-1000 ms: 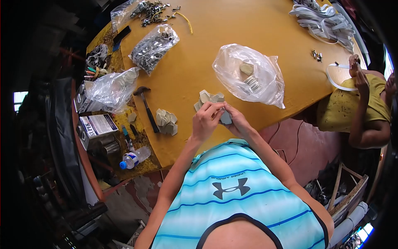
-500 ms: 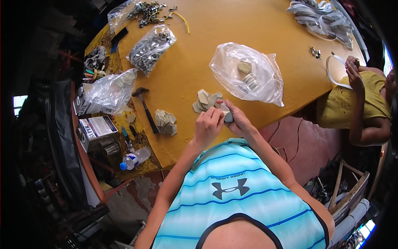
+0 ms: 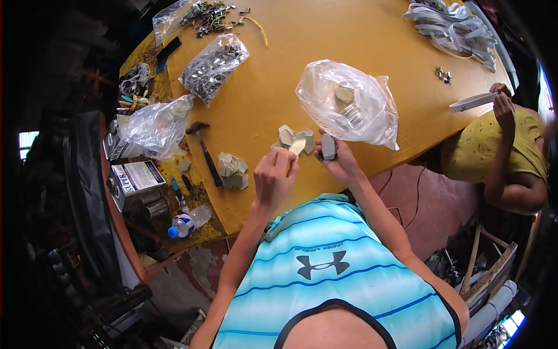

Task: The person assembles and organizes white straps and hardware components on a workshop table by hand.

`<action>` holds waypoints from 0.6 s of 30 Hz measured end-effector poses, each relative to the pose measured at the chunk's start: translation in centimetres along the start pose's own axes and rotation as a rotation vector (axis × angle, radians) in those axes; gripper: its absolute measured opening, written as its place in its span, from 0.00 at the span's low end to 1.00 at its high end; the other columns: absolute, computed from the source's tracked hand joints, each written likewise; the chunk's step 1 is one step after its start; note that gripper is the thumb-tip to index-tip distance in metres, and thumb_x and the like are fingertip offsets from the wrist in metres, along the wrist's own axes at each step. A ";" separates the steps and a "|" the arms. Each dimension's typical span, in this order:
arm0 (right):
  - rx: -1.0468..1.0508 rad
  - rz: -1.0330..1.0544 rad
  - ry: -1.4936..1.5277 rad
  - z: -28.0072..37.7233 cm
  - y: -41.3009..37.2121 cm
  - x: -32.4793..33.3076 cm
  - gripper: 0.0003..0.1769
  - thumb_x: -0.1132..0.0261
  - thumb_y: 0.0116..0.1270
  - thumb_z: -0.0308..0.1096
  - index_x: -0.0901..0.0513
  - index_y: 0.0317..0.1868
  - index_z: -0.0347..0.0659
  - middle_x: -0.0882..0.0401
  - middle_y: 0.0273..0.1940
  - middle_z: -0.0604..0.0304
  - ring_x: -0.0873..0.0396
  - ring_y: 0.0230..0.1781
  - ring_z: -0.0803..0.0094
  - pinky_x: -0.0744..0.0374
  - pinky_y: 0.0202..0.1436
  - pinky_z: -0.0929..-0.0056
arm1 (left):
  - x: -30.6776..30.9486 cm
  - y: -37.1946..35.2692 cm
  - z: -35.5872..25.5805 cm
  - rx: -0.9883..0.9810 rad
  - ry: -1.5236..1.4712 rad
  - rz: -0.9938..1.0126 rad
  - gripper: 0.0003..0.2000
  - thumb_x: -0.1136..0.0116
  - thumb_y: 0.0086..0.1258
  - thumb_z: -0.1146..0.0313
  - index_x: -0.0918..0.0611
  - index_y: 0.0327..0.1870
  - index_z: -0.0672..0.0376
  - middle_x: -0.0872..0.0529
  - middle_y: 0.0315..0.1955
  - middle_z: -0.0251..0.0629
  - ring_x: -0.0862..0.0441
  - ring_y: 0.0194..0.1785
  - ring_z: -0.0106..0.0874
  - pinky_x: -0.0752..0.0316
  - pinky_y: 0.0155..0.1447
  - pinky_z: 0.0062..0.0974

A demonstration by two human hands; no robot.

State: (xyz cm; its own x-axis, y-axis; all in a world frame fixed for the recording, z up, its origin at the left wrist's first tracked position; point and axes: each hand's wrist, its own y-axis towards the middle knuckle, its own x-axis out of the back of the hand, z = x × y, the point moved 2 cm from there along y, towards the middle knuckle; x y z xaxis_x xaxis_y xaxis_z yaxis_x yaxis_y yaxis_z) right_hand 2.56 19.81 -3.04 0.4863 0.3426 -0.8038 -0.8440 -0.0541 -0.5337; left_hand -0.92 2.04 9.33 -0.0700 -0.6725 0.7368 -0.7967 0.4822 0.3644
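My left hand (image 3: 274, 179) pinches a flat cream six-sided piece (image 3: 298, 145) between thumb and fingers, over the edge of a loose pile of similar pieces (image 3: 285, 135). My right hand (image 3: 344, 164) is palm up, its fingers curled around a grey elongated six-sided piece (image 3: 329, 148); anything under that piece is hidden. A gap separates the two hands. Left of them, a second heap of cream pieces (image 3: 232, 170) lies on the yellow tabletop (image 3: 273, 87). Just beyond my right hand sits a clear plastic bag (image 3: 322, 87) with more pieces inside.
A hammer (image 3: 204, 154) lies left of the second heap. Further left are a bottle (image 3: 189, 223) and a box (image 3: 136, 177). A bag of metal parts (image 3: 212, 70) lies farther back. At right, a person (image 3: 494, 139) holds a white strap (image 3: 474, 102), near bundled straps (image 3: 453, 29).
My hands have separated: the left moved left with a cream piece, while the right turned palm up with the grey piece. The other person's strap changed from a loop to a straighter length.
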 end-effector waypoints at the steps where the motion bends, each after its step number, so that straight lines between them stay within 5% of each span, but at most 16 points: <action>1: -0.004 0.004 -0.010 0.3 -0.4 -0.3 0.20 0.52 0.81 0.42 0.31 0.65 0.40 0.23 0.41 0.57 0.22 0.40 0.71 0.19 0.50 0.68 | -0.2 0.4 0.2 -0.043 0.086 -0.055 0.09 0.32 0.57 0.78 0.22 0.32 0.59 0.20 0.31 0.36 0.20 0.30 0.37 0.26 0.33 0.32; 9: -0.054 0.061 -0.067 0.3 -1.5 -1.2 0.21 0.51 0.81 0.44 0.29 0.63 0.37 0.23 0.41 0.58 0.22 0.39 0.72 0.19 0.49 0.71 | -7.0 -3.6 4.1 0.010 0.055 0.143 0.10 0.30 0.61 0.63 0.17 0.35 0.58 0.15 0.32 0.35 0.17 0.32 0.38 0.23 0.36 0.34; 11: -0.053 0.086 -0.125 0.0 -1.9 -1.3 0.23 0.51 0.81 0.47 0.29 0.62 0.38 0.22 0.42 0.57 0.21 0.40 0.74 0.19 0.49 0.72 | -6.8 -4.0 3.3 0.111 -0.045 0.213 0.09 0.31 0.63 0.66 0.16 0.39 0.60 0.14 0.32 0.36 0.15 0.34 0.33 0.23 0.36 0.30; 13: -0.059 0.112 -0.150 -0.3 -2.2 -1.4 0.23 0.51 0.81 0.48 0.29 0.62 0.38 0.22 0.43 0.57 0.21 0.40 0.74 0.19 0.49 0.72 | -5.5 -3.2 1.9 0.299 -0.367 0.062 0.07 0.32 0.64 0.72 0.15 0.41 0.61 0.15 0.32 0.36 0.16 0.33 0.29 0.23 0.34 0.26; 18: -0.102 0.128 -0.239 -1.0 -3.0 -3.7 0.24 0.51 0.80 0.49 0.28 0.62 0.38 0.21 0.47 0.57 0.20 0.44 0.74 0.19 0.52 0.71 | -3.6 -0.4 0.3 0.191 -0.319 0.033 0.09 0.34 0.63 0.76 0.15 0.44 0.59 0.16 0.34 0.35 0.18 0.30 0.28 0.23 0.34 0.23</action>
State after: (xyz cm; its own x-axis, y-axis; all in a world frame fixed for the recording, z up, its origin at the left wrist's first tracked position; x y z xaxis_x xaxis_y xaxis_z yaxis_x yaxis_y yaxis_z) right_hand 3.55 17.74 1.28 0.3002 0.5372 -0.7882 -0.8619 -0.2012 -0.4654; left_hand -0.53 4.05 6.36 -0.2568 -0.8143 0.5205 -0.8867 0.4128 0.2083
